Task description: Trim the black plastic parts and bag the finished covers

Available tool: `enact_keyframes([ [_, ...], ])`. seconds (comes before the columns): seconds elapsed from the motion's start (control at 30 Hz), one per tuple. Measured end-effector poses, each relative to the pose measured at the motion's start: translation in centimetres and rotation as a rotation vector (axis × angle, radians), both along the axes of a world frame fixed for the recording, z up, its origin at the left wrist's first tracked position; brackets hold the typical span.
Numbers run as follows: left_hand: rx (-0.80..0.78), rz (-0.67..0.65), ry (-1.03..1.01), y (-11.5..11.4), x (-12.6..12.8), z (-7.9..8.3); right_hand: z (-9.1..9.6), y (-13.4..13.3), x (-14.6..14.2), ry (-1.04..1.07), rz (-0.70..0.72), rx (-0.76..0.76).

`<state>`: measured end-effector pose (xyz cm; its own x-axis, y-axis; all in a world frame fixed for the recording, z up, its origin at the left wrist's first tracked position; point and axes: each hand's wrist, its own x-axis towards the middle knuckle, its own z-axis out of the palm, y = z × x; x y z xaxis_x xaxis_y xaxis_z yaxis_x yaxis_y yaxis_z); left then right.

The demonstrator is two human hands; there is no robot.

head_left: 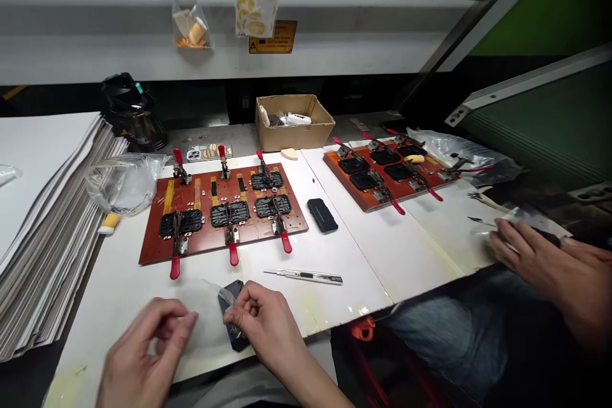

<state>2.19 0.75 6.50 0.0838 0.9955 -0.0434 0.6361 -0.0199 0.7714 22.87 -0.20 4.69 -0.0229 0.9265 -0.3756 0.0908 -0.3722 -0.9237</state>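
My right hand (265,325) rests on a black phone-shaped part (235,325), its fingertips pinching a small tab of clear film (225,296). A thin, clear plastic sheet (203,315) lies beside that part, and my left hand (148,347) is curled against its edge. Whether my left fingers grip the sheet is hard to tell. A slim utility knife (306,276) lies on the white work surface (119,293) beyond my right hand.
Two red-brown boards with red-handled toggle clamps (191,194) (337,169) stand ahead. A black phone case (322,215) lies between them. A tall paper stack (48,223) is at left, a cardboard box (306,137) behind, and a co-worker's hand (528,261) at right.
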Motion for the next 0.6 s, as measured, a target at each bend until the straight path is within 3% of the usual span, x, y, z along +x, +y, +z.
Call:
enact_keyframes([
  [0.1, -0.38, -0.295, -0.312, 0.0, 1.5, -0.1, -0.3, 0.0, -0.6, 0.246, 0.072, -0.037],
  [0.17, -0.451, -0.369, -0.403, 0.3, 2.3, -0.4, -0.3, -0.1, -0.7, 0.282, 0.111, -0.023],
  [0.23, -0.417, -0.325, -0.387, 0.4, 2.4, -0.7, -0.1, -0.4, -0.4, 0.166, 0.127, -0.008],
  [0.4, -0.272, -0.004, -0.23, -0.8, 1.4, -1.0, 0.5, -1.0, -0.2, -0.442, 0.068, 0.104],
  [0.47, -0.233, -0.055, -0.131, -1.4, 1.3, -0.9, 0.7, -0.7, -0.7, -0.504, 0.129, 0.175],
  [0.6, -0.25, -0.225, 0.15, -1.8, -1.1, -0.8, 1.4, 0.3, -1.0, -0.343, 0.201, 0.113],
])
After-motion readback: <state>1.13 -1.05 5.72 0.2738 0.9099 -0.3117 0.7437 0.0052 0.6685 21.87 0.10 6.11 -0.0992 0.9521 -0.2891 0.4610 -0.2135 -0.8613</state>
